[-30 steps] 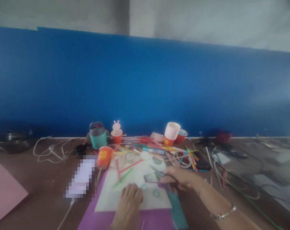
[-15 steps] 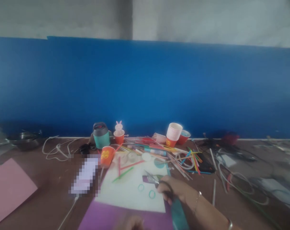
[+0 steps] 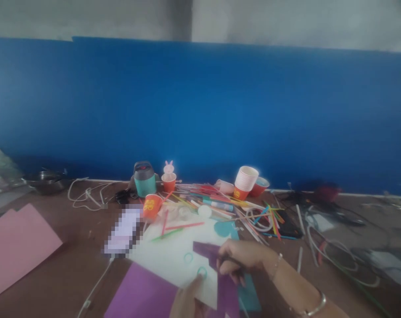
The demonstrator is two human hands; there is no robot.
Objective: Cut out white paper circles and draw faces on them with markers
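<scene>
Pink paper (image 3: 23, 254): lies on the brown tabletop (image 3: 79, 260), cut off by the left edge of view.
Phone area (image 3: 125, 230): long axis runs from lower left to upper right; pixelated, screen contents unreadable.
Purple sheet (image 3: 142, 289): partly covered by the white sheet; cut off at the bottom of view.
White sheet (image 3: 163, 256): lies askew, near edge sloping down to the right, one corner pointing toward the viewer.
Left hand (image 3: 187, 300): thumb on the white sheet at its near side; lower part cut off. Fingers beneath cannot be seen, so whether this grip is closed on the sheet cannot be told.
Teal rings (image 3: 188, 253): two on the white sheet, the right one just at the thumb tip.
Purple piece (image 3: 205, 250): over the white sheet, beside the right fingers; narrow end points left, long axis slopes gently down rightward. Its boundary with the purple beneath is unclear.
Scissors (image 3: 235, 261): dark part slants down rightward; blades indistinct.
Right hand (image 3: 241, 254): grip curled around the scissors; fingers partly hide them.
Teal paper (image 3: 250, 293): below the right wrist, partly covered.
</scene>
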